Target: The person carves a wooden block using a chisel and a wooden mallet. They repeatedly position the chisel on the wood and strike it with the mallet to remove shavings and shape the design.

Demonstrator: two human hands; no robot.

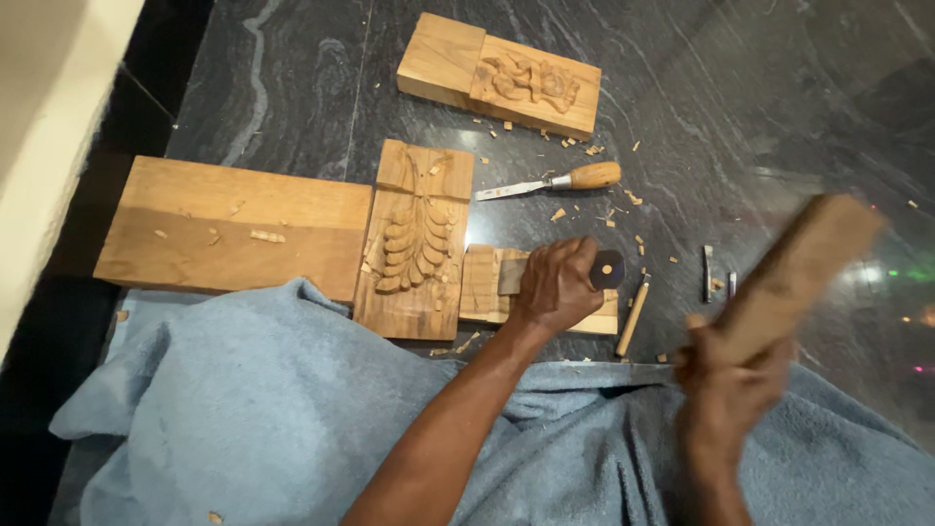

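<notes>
My left hand [557, 285] is closed tight around a chisel [545, 274]. Its flat blade rests on a small wood block [484, 283], and its dark round end sticks out past my fingers. My right hand [726, 375] grips a wooden mallet [794, 273], held up in the air and blurry. The small block lies on the dark stone floor [740, 117], just beside a carved leaf panel [414, 239]. A plain board [229, 224] lies to the left. Another chisel with a light wood handle [550, 182] lies further up, near a second carved block [499, 74]. A blue cloth [243, 409] covers my lap.
</notes>
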